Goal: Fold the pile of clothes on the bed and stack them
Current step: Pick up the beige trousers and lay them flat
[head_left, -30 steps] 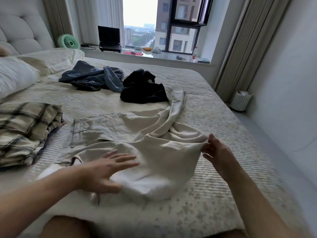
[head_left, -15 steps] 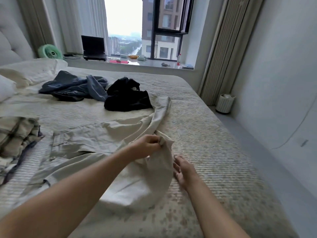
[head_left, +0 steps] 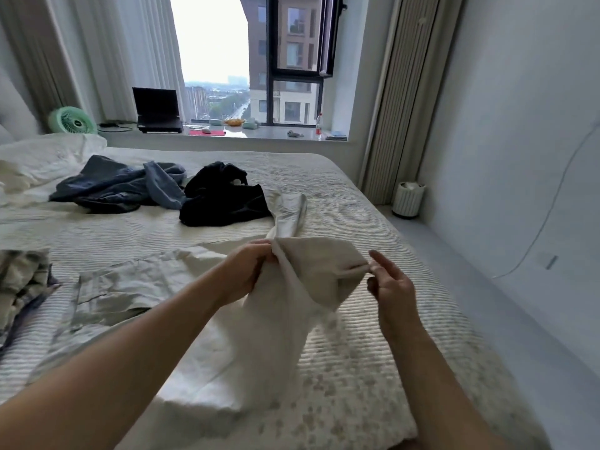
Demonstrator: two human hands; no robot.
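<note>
Far left of both hands, at the frame edge, a plaid garment [head_left: 22, 287] lies folded on the bed [head_left: 357, 203].

The left hand [head_left: 250, 271] is raised above the bed. Its grip is closed: fingers curled round a bunched fold of the beige trousers [head_left: 136, 284]. From this grip the fabric hangs down toward the person, and the flat part of the garment, with its waistband, spreads over the bed to the left of the hand. One trouser leg runs from the grip away toward the window and ends beside the black garment [head_left: 220, 199].

Beyond the left hand, further up the bed, a blue garment [head_left: 120, 186] lies crumpled, touching the black garment on its right. Neither is folded.

The right hand [head_left: 391, 287] is held at similar height, just right of the left hand. Its grip is a pinch: thumb and one fingertip close on an edge of the same trousers, the other fingers extended. The cloth spans taut between the two grips.

Behind the hands, on the windowsill, stand a green fan [head_left: 73, 120], a laptop [head_left: 157, 110] and a bottle [head_left: 319, 123]. Right of the right hand, on the floor beside the bed, stands a white ribbed bin [head_left: 407, 199].
</note>
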